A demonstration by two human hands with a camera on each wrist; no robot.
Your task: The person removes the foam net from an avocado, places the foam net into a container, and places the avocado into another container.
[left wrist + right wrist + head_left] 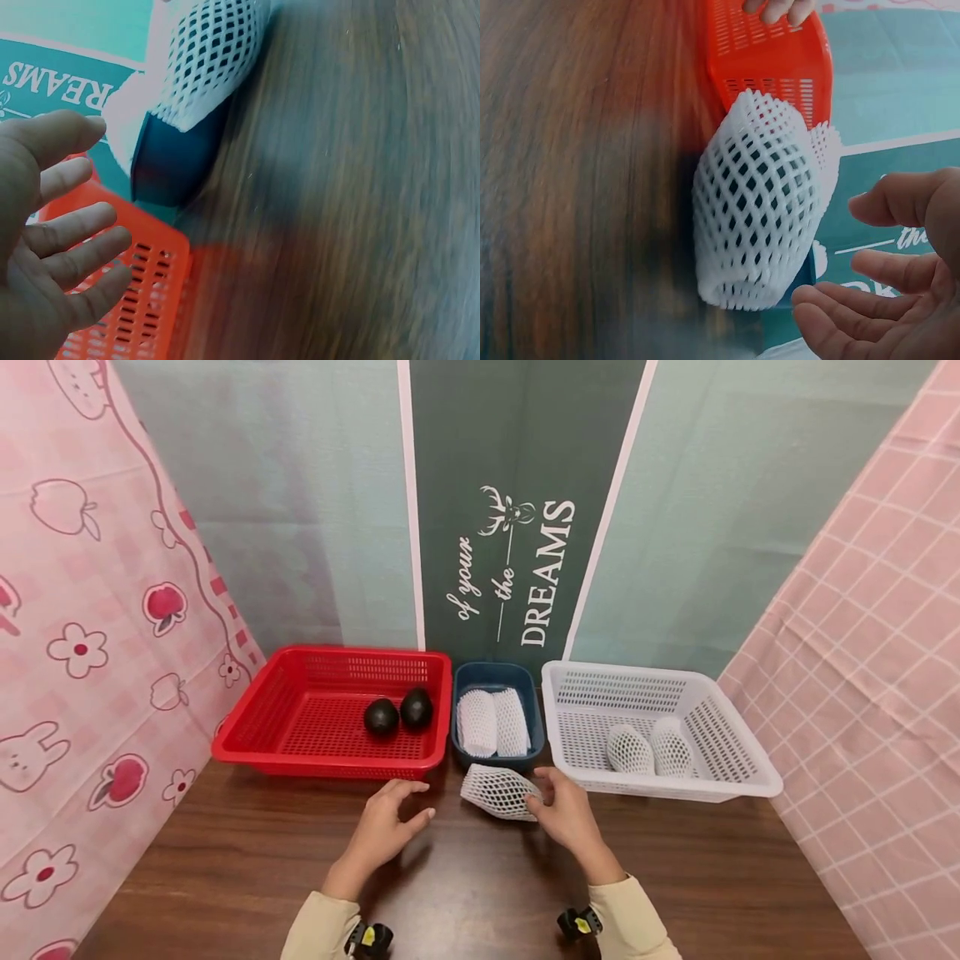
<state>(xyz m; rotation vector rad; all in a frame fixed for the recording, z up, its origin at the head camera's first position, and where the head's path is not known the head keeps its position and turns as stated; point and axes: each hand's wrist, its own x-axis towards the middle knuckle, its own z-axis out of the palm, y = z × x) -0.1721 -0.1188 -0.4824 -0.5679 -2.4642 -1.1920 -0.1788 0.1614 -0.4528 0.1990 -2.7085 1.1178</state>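
A white foam net sleeve [501,792] lies on the table in front of the blue bin, with a dark fruit like an avocado showing through its mesh. My right hand [564,814] is at the sleeve's right end, thumb and fingers spread; the right wrist view shows a gap between these fingers and the mesh [757,202]. To the left of the sleeve, my left hand [382,827] hovers before the red basket, holding nothing, its fingers loosely bent. Two dark avocados [381,717] sit together in the red basket [322,768].
Flat white foam sleeves [477,724] lie in the blue bin [495,670], which stands between the baskets. At right, a white basket [660,787] holds two netted fruits [630,749]. Patterned cloths [337,510] hang behind and at both sides of the wooden table [480,893].
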